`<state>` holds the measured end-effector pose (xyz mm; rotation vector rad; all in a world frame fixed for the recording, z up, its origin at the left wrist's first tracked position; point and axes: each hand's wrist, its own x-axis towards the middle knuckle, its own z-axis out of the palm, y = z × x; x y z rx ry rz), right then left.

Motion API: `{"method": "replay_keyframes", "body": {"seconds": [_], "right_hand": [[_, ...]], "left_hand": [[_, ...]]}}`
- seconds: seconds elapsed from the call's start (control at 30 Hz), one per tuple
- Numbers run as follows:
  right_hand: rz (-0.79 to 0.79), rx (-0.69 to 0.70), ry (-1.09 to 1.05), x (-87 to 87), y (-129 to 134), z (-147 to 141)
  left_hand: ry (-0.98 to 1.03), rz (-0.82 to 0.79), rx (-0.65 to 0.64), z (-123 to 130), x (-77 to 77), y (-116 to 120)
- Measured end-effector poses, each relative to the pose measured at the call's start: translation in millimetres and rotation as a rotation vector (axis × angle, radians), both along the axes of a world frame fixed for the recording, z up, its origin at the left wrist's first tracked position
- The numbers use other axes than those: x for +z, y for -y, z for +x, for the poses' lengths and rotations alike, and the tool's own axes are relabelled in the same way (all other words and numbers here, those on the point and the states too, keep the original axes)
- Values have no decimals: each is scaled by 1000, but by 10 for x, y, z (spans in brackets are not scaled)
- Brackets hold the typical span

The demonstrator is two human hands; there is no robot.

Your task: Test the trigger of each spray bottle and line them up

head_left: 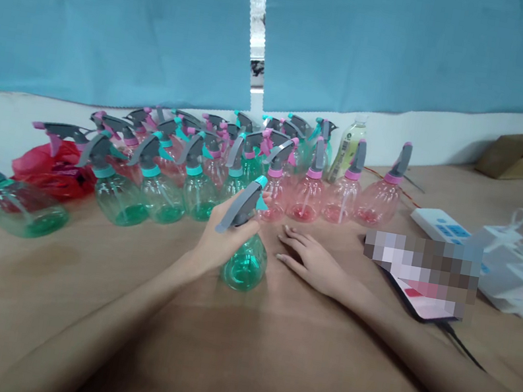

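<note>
My left hand (221, 233) is wrapped round the neck of a green spray bottle (245, 267), which has a grey and teal trigger head. The bottle is upright, low over the table or on it; I cannot tell which. Just right of it, my right hand (309, 257) lies flat on the table with its fingers stretched out, holding nothing. Behind both hands stand several more bottles in rows. Nearest are a green spray bottle (204, 196) with a teal collar and a pink spray bottle (304, 198) with a pink collar.
A red plastic bag (52, 171) and another green spray bottle (23, 210) are at the left. A drink bottle (348, 147) stands behind the pink ones. To the right lie a phone (418, 296) with a cable, a white power strip (444, 225) and a cardboard box (514, 154).
</note>
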<state>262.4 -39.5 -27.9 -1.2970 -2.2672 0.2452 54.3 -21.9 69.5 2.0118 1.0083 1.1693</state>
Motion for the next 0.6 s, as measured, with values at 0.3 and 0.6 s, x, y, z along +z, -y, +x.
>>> {"method": "replay_keyframes", "body": {"seconds": [0.3,0.6], "right_hand": [[-8,-6,19,3,-2,-2],[-7,5,36,3,-4,10]], "left_hand": [[-15,-40,-80,29,18,26],[-73,-35,-73,29,72,28]]}}
